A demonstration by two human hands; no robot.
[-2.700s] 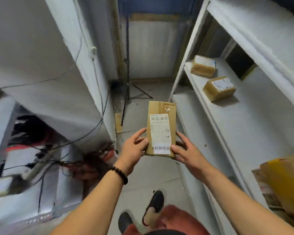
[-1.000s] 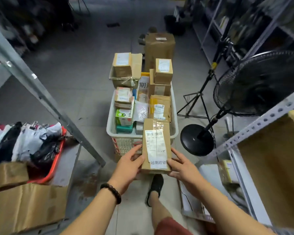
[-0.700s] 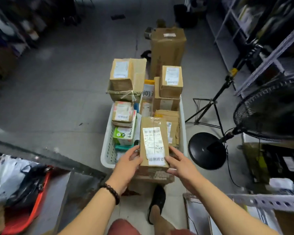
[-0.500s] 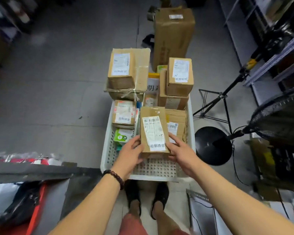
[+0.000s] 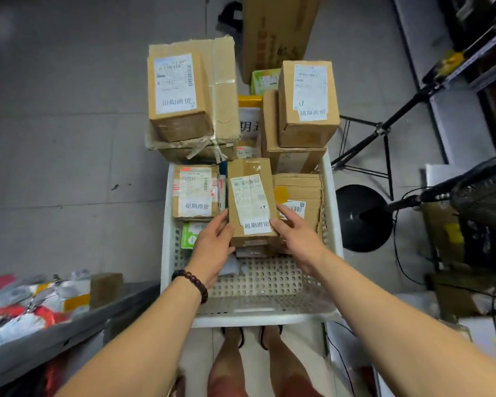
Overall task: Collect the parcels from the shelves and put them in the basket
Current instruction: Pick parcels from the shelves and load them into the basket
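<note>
A flat brown cardboard parcel [image 5: 251, 200] with a white label is held between both hands, low inside the white perforated basket [image 5: 265, 285] on the floor. My left hand [image 5: 214, 247] grips its left edge. Along the right edge my right hand [image 5: 294, 232] holds the box. The basket holds several parcels: a labelled box [image 5: 194, 191] at the left, a stack of flat cardboard [image 5: 299, 196] at the right, and taller boxes [image 5: 181, 93] [image 5: 308, 104] piled at its far end. The near part of the basket floor is bare.
A big carton [image 5: 275, 32] stands beyond the basket. A floor fan's round black base [image 5: 362, 217] and a tripod [image 5: 370, 138] are right of the basket. A grey metal shelf [image 5: 55, 330] with bagged parcels is at lower left; shelving runs along the right.
I turned from the shelf aisle to the basket, carrying the parcel in both hands. Over the last half second the parcel has gone down among the parcels in the basket.
</note>
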